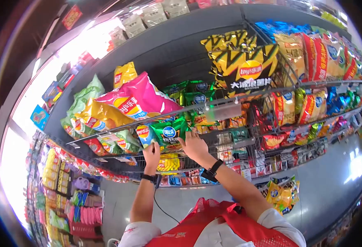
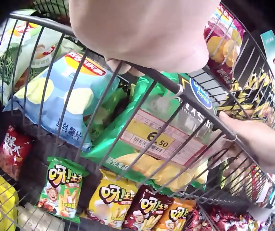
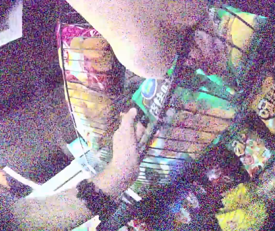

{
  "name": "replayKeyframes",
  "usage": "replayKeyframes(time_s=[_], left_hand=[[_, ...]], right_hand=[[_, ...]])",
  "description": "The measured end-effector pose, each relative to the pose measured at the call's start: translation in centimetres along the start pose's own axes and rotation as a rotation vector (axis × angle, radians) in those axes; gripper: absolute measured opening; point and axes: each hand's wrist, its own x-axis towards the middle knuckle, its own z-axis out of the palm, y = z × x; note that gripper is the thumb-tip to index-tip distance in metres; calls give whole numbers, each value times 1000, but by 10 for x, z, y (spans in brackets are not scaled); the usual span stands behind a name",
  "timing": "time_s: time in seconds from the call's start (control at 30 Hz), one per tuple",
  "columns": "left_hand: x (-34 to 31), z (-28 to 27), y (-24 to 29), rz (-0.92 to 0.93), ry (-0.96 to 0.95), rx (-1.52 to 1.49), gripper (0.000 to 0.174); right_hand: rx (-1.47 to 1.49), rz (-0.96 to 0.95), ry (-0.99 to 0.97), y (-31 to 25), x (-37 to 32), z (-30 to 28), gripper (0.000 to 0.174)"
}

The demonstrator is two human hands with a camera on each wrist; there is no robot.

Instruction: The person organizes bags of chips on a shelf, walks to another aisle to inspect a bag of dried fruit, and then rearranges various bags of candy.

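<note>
Green bag point(image 1: 173, 140): glossy, crinkled, blue oval logo point(image 1: 168, 131) | both hands point(image 1: 151, 155) point(image 1: 196, 147) at its side edges | openness, hold: cannot tell

A: What shows in the right wrist view, through all that speckle?

B: The right hand point(image 3: 137, 38), large and close, fills the top, its lower edge right by a green bag point(image 3: 152, 96) with a blue oval logo.

A: And the other hand?

B: The left hand point(image 3: 124, 142) reaches in from the lower left, a dark band point(image 3: 91, 190) at its wrist, fingertips beside the bag's edge; whether they pinch it is lost in the noise.

A: Around them?

B: A wire rack point(image 3: 66, 96), its wires crossing a pink-topped bag point(image 3: 82, 50) at left; a yellow packet point(image 3: 236, 209) sits lower right.
</note>
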Motion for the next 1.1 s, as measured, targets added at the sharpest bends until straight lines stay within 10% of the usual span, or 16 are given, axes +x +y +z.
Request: replayKeyframes(time_s=[0.33, 0.6, 0.87, 1.1], left_hand=[[-42, -64, 54, -9, 154, -73, 29], [-47, -92, -15, 31, 168, 77, 23], [-27, -83, -64, 58, 118, -18, 23], [3, -73, -80, 69, 17, -144, 37]], right_hand=[[157, -496, 123, -15, -21, -23, 18], [352, -839, 52, -136, -27, -123, 18], [301, -650, 91, -267, 53, -213, 12], [-253, -440, -268, -304, 243, -194, 47]])
